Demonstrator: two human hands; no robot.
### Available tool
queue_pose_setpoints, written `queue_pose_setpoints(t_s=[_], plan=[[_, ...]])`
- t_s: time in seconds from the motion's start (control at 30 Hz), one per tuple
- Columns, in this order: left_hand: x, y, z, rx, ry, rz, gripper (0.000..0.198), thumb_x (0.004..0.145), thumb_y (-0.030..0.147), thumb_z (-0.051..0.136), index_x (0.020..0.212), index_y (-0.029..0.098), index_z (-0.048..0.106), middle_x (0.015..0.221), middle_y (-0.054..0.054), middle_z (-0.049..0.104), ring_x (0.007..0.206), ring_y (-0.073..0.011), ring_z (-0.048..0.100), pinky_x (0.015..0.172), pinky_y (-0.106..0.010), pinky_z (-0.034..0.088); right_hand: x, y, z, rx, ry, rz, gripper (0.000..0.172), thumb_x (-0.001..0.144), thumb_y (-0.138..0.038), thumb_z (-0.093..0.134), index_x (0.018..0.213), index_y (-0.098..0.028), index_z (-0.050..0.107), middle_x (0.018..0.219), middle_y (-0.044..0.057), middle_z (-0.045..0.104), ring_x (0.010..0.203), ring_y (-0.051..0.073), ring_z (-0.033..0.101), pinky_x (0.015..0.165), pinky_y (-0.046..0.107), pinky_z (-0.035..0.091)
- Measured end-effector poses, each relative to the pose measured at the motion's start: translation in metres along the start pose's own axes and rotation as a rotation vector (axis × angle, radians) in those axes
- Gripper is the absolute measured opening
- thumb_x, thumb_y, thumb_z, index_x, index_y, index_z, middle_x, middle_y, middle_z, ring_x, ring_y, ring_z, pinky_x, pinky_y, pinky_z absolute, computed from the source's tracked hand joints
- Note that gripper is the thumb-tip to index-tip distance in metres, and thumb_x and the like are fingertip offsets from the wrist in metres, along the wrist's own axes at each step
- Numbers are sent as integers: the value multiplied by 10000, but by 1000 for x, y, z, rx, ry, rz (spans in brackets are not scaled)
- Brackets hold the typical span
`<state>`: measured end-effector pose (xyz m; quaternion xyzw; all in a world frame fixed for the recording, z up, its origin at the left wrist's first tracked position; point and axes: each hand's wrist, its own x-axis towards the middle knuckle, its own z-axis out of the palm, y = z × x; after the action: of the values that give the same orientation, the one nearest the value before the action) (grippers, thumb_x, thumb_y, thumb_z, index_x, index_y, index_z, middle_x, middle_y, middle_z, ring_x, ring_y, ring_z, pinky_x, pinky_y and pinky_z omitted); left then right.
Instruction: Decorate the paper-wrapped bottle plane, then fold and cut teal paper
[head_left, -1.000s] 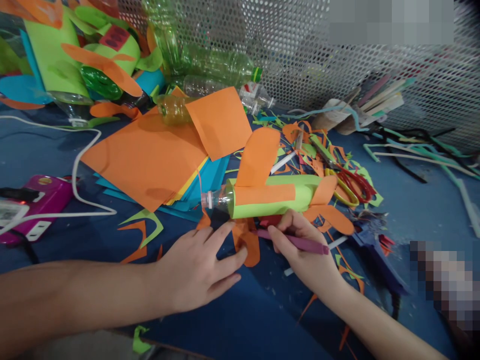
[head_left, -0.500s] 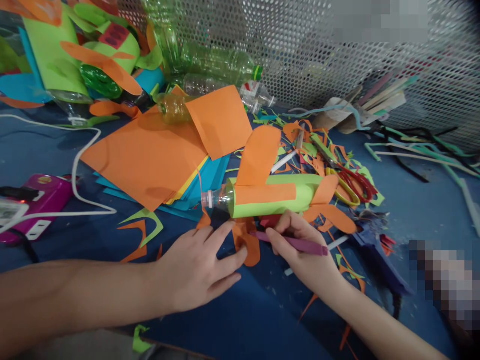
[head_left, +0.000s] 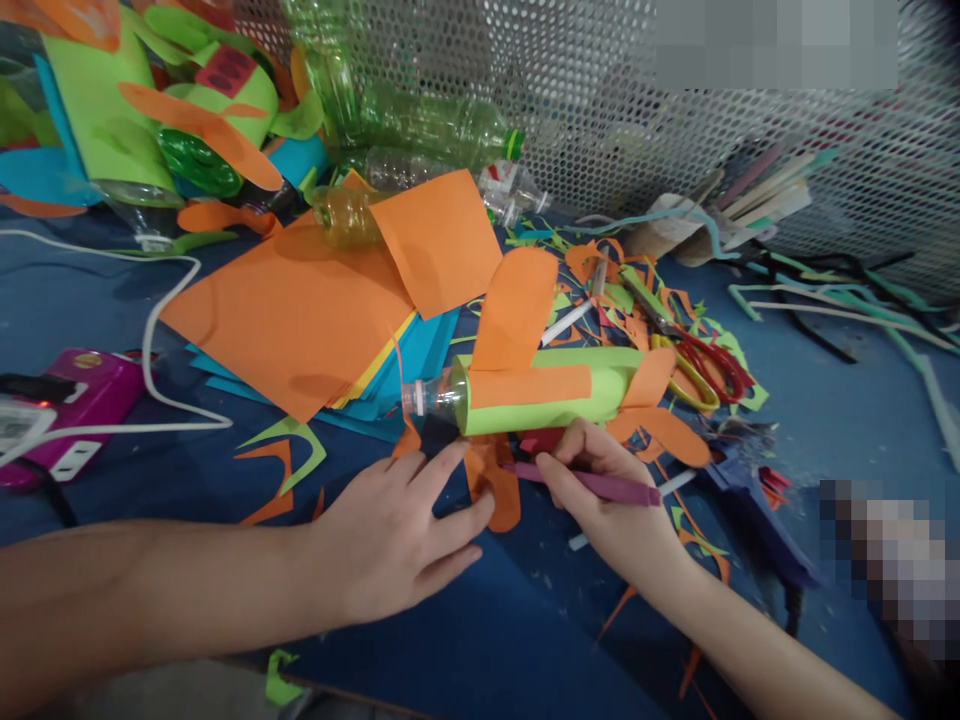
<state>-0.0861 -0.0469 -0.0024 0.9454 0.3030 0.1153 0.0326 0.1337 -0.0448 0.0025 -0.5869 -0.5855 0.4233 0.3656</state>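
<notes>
A clear plastic bottle [head_left: 445, 397] wrapped in green paper [head_left: 551, 412] lies on its side, its neck to the left. An orange strip [head_left: 531, 386] runs along it, and orange paper wings [head_left: 516, 310] stick out from it. My right hand [head_left: 611, 492] grips a purple marker [head_left: 616, 489], whose tip is at the lower orange wing [head_left: 504, 495]. My left hand [head_left: 405, 540] lies with its fingers spread, thumb and fingertips by that wing's left edge. A bit of red paper [head_left: 538, 441] shows under the bottle, partly hidden by my right hand.
Orange and blue paper sheets [head_left: 292, 320] are stacked behind my left hand. Scissors [head_left: 712, 370] lie among paper scraps, with a blue glue gun [head_left: 757, 510] at right. A magenta device [head_left: 94, 400] with a white cable sits left; plastic bottles [head_left: 442, 125] lie along the mesh.
My right hand and the marker have shifted very slightly, the marker's rear end a little higher and further right. My left hand and the bottle look unchanged.
</notes>
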Motion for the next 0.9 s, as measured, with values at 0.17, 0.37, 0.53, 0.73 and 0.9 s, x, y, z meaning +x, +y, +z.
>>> queue_pose_setpoints(t_s=[0.17,0.37,0.53,0.73,0.9], plan=[[0,0,-1,17,-8,-6,325,910,382,439,1193,278,562,1257,-179,471,849,-268,582,614,-401,522,0,-2,1,10,34,-13,269,806,-254,552,625,-235,353,472,-83,382,420,82,360,397,216,307],[-2,0,0,2,6,-5,325,911,380,439,1191,274,566,1250,-177,476,860,-269,582,625,-404,524,0,-1,0,-12,33,-7,269,804,-260,560,626,-233,360,477,-78,404,423,83,371,400,216,303],[-1,0,0,-6,-4,-3,319,911,374,443,1187,264,560,1249,-196,476,861,-284,589,615,-424,531,0,1,-1,-17,18,-10,262,818,-261,552,635,-230,368,490,-73,416,435,83,374,414,217,300],[0,0,1,-6,-3,-5,313,912,369,440,1183,266,557,1248,-195,473,855,-282,591,611,-424,535,1,-3,0,-9,30,-14,264,813,-245,541,625,-233,357,470,-83,392,419,79,353,400,217,283],[-1,0,0,-9,-15,-1,317,910,373,444,1187,263,550,1250,-197,468,848,-278,588,612,-426,534,0,-3,-1,-21,26,-17,265,809,-255,545,620,-234,360,471,-77,415,421,83,376,403,221,287]])
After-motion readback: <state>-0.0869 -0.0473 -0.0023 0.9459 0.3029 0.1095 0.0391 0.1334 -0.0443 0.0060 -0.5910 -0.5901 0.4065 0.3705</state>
